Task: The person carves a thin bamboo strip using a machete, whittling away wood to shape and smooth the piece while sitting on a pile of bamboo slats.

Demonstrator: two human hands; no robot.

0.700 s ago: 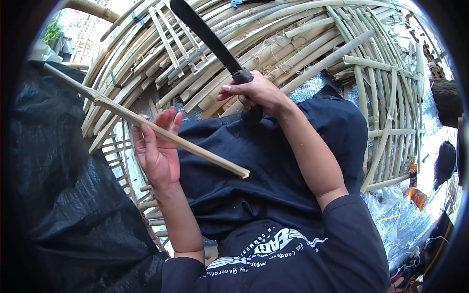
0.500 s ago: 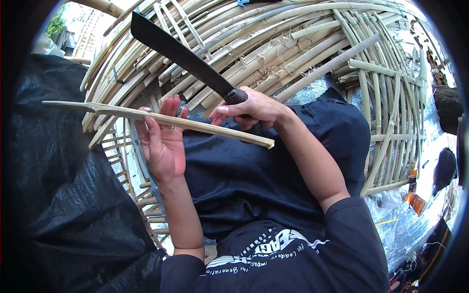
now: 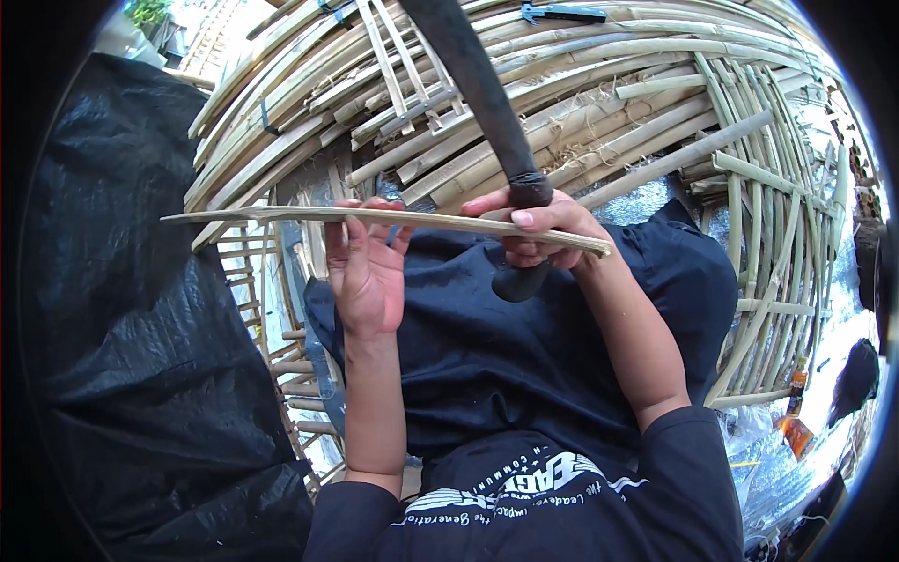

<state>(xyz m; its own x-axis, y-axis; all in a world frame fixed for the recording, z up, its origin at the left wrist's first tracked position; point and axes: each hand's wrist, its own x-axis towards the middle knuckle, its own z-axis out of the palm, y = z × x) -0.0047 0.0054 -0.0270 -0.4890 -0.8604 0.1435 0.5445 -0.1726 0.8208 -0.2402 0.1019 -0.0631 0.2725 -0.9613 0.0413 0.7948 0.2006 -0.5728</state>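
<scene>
A long, thin strip of split bamboo point(image 3: 440, 221), tapered at its left end, lies almost level across both hands. My left hand point(image 3: 367, 286) pinches it left of its middle, thumb in front and fingertips behind. My right hand point(image 3: 573, 225) grips a dark machete point(image 3: 482, 89) by its handle, the blade pointing up and away and the handle's rounded butt hanging below the fist. The right thumb also presses on the strip near its blunt right end. Part of the handle is hidden by the strip and fingers, and the blade's tip is out of view.
Long split bamboo slats point(image 3: 599, 122) with curly shavings lie beyond my knees. A woven bamboo lattice point(image 3: 763, 215) stands at right, and a black tarp point(image 3: 140, 309) covers the left. A hammer-like tool point(image 3: 567, 12) lies at the far edge; a small bottle point(image 3: 797, 384) is at right.
The machete has swung from pointing far left to more upright. The strip is closer to level, and my right thumb has come onto its right end. The whole view has shifted slightly.
</scene>
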